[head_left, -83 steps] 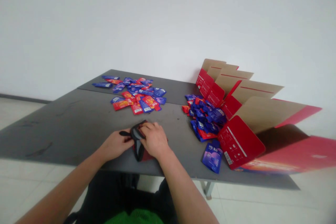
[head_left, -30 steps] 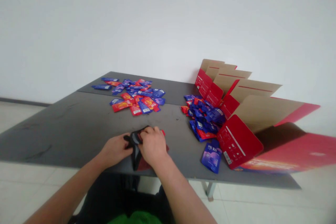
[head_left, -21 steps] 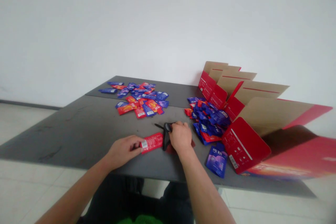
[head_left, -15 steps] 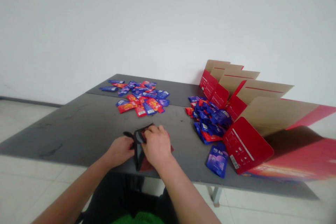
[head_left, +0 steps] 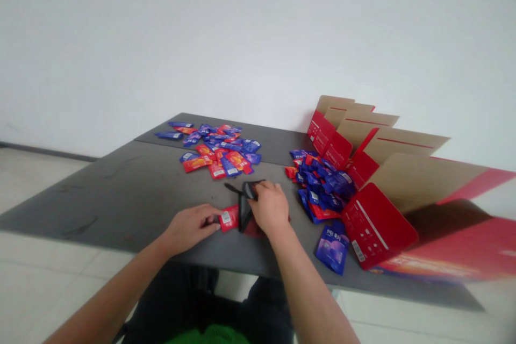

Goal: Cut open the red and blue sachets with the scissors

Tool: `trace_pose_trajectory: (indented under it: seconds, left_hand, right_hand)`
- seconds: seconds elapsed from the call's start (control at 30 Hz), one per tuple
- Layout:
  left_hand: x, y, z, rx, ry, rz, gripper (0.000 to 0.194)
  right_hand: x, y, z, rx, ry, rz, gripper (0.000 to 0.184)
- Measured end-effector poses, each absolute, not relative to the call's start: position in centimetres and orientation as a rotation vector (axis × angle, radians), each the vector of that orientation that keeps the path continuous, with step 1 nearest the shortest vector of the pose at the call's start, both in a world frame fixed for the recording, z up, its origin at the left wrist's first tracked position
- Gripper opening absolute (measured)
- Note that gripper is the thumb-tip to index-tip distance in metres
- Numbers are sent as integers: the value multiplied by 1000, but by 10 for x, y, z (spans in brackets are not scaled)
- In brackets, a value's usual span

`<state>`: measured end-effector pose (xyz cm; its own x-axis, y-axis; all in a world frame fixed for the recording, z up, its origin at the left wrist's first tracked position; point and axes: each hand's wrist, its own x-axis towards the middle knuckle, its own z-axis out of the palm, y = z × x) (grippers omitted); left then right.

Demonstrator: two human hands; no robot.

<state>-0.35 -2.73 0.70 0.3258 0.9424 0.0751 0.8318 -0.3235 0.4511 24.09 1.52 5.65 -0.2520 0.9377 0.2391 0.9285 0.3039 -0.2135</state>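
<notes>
My left hand pinches the end of a small red sachet, which lies low over the dark grey table. My right hand closes over a pair of black-handled scissors, whose thin tip points to the far left. A dark red piece of packaging lies partly hidden under the scissors and my right hand. The two hands are a short way apart, with the sachet's right end almost at the scissors.
A loose heap of blue and red sachets lies at the far side of the table. More sachets are heaped against an opened red cardboard box at the right. One blue sachet lies near the front edge.
My hands have moved apart from their position together over the scissors. My left hand has drawn the red sachet leftward, and my right hand now sits further right on the scissors.
</notes>
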Motion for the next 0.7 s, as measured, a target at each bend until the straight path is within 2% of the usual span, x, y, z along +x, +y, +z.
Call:
trace_pose_trajectory:
  seconds: [0.13, 0.27, 0.37, 0.57, 0.7]
  left_hand:
    - [-3, -28, 7, 2276, 1662, 408, 18]
    - [-2, -30, 12, 2254, 1582, 462, 31]
    - [-2, -30, 13, 2254, 1571, 450, 33]
    - [-3, -26, 6, 2319, 1630, 388, 23]
    - [-3, -27, 6, 2296, 1571, 466, 27]
  right_hand:
    - [220, 2, 44, -1425, -2451, 154, 20]
    - [245, 22, 36, -1736, -2330, 158, 17]
    - [259, 28, 46, -1866, -2243, 100, 17]
    - [217, -3, 47, -1444, -2427, 126, 18]
    - [223, 8, 32, -1544, -2422, 176, 15]
